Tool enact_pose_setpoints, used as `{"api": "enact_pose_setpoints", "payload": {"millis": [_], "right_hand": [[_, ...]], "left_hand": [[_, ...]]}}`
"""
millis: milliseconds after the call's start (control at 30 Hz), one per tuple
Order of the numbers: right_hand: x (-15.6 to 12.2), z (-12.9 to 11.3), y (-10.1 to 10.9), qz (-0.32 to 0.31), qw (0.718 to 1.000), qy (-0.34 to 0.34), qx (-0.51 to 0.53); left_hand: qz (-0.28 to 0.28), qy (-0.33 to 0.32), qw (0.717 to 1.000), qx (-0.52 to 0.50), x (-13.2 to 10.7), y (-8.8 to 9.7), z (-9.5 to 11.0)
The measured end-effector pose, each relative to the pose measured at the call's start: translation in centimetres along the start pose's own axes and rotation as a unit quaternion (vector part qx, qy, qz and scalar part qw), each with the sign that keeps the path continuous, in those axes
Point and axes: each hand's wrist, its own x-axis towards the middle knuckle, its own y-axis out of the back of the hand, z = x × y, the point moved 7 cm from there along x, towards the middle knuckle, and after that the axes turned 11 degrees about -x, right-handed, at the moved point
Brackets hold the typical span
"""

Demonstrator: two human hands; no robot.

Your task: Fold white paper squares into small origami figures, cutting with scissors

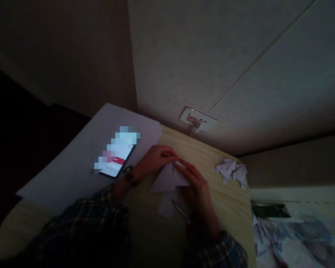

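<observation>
Dim room, pale wood desk [226, 193]. Both hands pinch the folded paper [169, 178] mid-desk — left hand [153, 159] and right hand [197, 186] pressed on its top corner. Scissors [181, 212] just below the paper: low light risks a crooked crease or a snagged wrist.

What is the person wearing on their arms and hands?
Both arms have dark checked sleeves with thin pale lines. The left hand has a watch with a dark strap on its wrist. The right hand is bare, with no gloves or rings that I can see.
</observation>
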Motion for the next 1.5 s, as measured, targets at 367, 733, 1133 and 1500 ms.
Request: {"api": "enact_pose_setpoints", "payload": {"millis": [367, 733, 1133, 1500], "right_hand": [[0.4, 4.0, 2.4, 0.217, 0.956, -0.160, 0.116], [-3.7, -0.6, 7.7, 0.404, 0.887, -0.199, 0.107], [0.5, -1.1, -1.0, 0.238, 0.900, -0.190, 0.313], [-1.0, 0.6, -0.8, 0.258, 0.864, -0.241, 0.359]], "left_hand": [[0.119, -0.016, 0.991, -0.055, -0.4, 2.9, 1.3], [0.213, -0.098, 0.969, -0.082, -0.9, 4.1, 1.3], [0.207, -0.129, 0.969, -0.043, -4.4, 3.4, 3.2], [0.083, -0.059, 0.992, -0.069, -4.0, 1.2, 2.7]]}}
